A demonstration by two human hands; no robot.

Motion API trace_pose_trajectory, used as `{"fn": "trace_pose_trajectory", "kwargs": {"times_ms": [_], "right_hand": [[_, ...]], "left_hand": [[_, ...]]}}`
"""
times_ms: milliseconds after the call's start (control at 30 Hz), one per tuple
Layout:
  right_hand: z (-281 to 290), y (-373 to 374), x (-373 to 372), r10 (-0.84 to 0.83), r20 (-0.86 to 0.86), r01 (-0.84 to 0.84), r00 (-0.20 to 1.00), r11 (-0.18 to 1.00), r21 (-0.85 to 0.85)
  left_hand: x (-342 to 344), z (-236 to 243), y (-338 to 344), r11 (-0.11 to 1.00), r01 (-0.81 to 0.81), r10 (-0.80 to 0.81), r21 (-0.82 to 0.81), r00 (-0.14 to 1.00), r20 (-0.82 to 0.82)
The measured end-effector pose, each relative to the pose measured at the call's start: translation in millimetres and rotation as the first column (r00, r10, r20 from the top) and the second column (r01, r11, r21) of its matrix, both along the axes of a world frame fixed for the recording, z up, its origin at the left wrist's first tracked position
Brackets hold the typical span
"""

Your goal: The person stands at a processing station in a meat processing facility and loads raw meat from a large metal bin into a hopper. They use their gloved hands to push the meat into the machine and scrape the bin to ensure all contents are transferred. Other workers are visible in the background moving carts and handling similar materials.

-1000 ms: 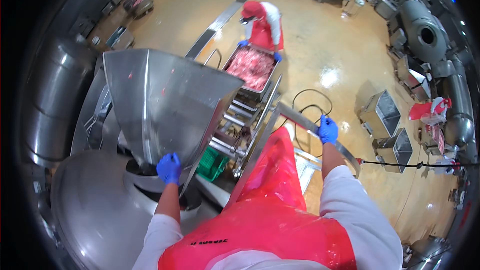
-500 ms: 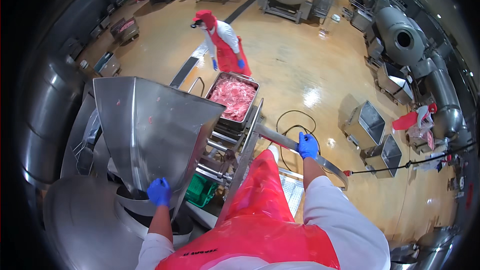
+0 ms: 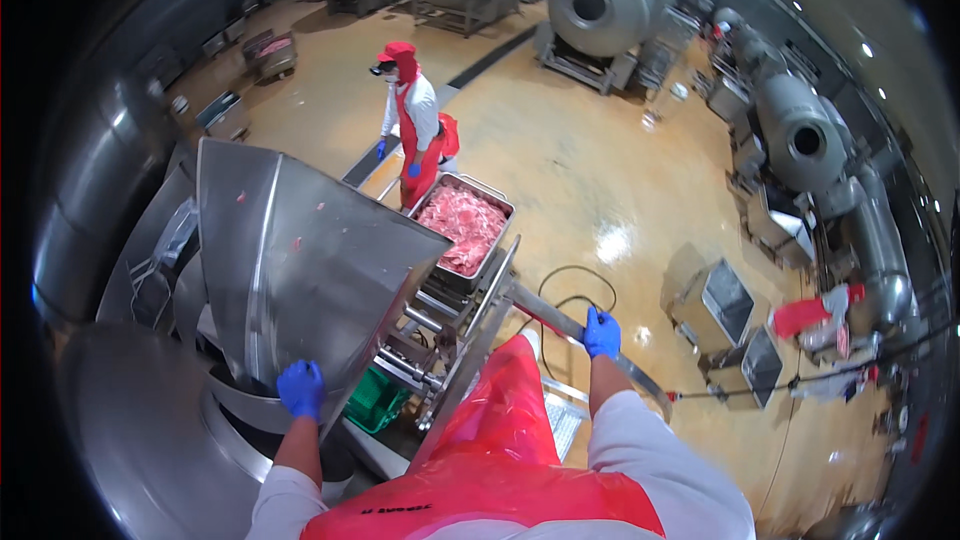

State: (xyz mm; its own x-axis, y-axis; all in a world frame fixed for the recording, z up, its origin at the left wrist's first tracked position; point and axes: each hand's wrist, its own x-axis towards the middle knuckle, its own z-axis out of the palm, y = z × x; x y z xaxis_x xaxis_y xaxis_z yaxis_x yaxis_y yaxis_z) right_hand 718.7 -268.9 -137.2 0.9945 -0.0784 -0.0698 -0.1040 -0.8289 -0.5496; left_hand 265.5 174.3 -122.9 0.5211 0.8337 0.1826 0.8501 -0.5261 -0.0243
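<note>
Right hand is on the metal rail, roughly mid-length, fingers curled over it. Left hand is at the lower right edge of the steel chute, fingers bent in; can't tell if they pinch the edge or just rest near it.

Risks, my read: left fingers sit close to the gap under the chute—if anything turns in there, a slip could put them in. A loose right grip or slick glove could cost balance. Hose looped on the floor near the step is a trip hazard.

Orientation: chute's wide mouth faces up and away, long axis dropping to the narrow end over the round steel bowl. Rail's long axis runs from its far left end by the meat bin to its near right end.
</note>
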Motion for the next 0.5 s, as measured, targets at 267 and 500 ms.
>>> {"fn": "trace_pose_trajectory", "kwargs": {"times_ms": [267,500], "right_hand": [[-4.9,3.2,-2.0,0.0,0.059,-0.003,0.998,0.998,0.064],[-43.7,-11.9,19.4,0.054,0.178,-0.075,0.982,0.991,0.114]], "left_hand": [[2.3,2.8,3.9,1.0,-0.022,0.023,0.014,0.996,-0.084],[4.6,7.2,1.9,0.997,0.017,-0.013,-0.07,0.998,0.063]]}}
